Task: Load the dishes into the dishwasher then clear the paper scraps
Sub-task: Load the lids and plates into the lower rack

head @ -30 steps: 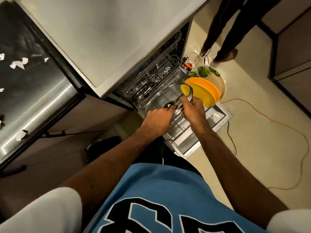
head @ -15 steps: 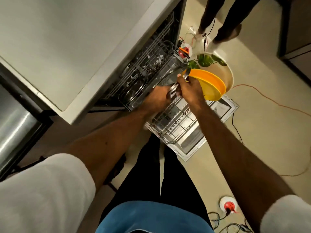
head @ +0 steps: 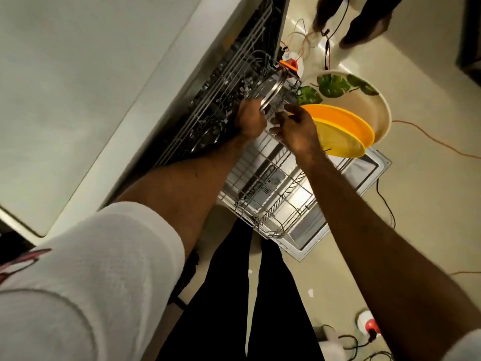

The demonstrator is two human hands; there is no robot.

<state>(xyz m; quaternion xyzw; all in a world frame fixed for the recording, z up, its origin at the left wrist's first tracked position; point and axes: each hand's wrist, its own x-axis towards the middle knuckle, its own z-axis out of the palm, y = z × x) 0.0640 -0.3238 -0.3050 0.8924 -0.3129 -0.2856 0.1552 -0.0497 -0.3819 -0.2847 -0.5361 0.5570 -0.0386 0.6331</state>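
Observation:
A glass lid (head: 273, 91) with a metal rim stands on edge at the back of the pulled-out lower rack (head: 273, 204) of the dishwasher. My left hand (head: 250, 121) grips its lower rim. My right hand (head: 296, 130) holds the lid's near edge between thumb and fingers. Just right of my hands, a yellow plate (head: 338, 142), an orange plate (head: 346, 118) and a large leaf-patterned plate (head: 364, 105) stand upright in the rack. Two small paper scraps (head: 310, 292) lie on the floor near my legs.
The open dishwasher door (head: 369, 165) lies flat under the rack. The upper rack (head: 234, 82) sits under the pale counter (head: 78, 74). Another person's legs (head: 359, 19) stand beyond the door. Cables and a red plug (head: 371, 325) lie on the floor.
The lid went from lying almost flat over the rack to standing on edge farther back. My head has leaned forward over the dishwasher, and both hands moved back with the lid.

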